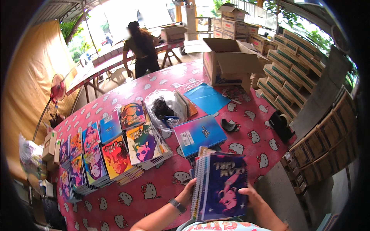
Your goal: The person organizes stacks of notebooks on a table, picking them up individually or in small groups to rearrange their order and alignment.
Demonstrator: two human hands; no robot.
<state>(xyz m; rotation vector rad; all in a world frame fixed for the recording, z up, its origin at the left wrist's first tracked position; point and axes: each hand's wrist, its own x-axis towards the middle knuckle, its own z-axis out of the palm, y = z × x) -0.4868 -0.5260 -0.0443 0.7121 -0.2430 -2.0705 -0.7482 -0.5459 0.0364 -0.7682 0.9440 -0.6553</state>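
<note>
Between my two hands is a stack of spiral notebooks (224,188), the top cover dark purple with a pink figure. My left hand (187,192), with a dark watch on its wrist, grips the stack along its coil side. On the opposite edge my right hand (250,197) is closed, its thumb on the top cover. Just beyond the stack lies a blue and pink spiral notebook (200,134) on other notebooks. To the left, several piles of colourful notebooks (115,156) stand in two rows on the table.
A pink patterned cloth covers the table (165,192). On it are a clear plastic bag (156,98), a blue sheet (207,99), a small black object (229,125) and an open cardboard box (227,67). Stacked cartons (291,69) line the right. A person (140,50) stands beyond the table.
</note>
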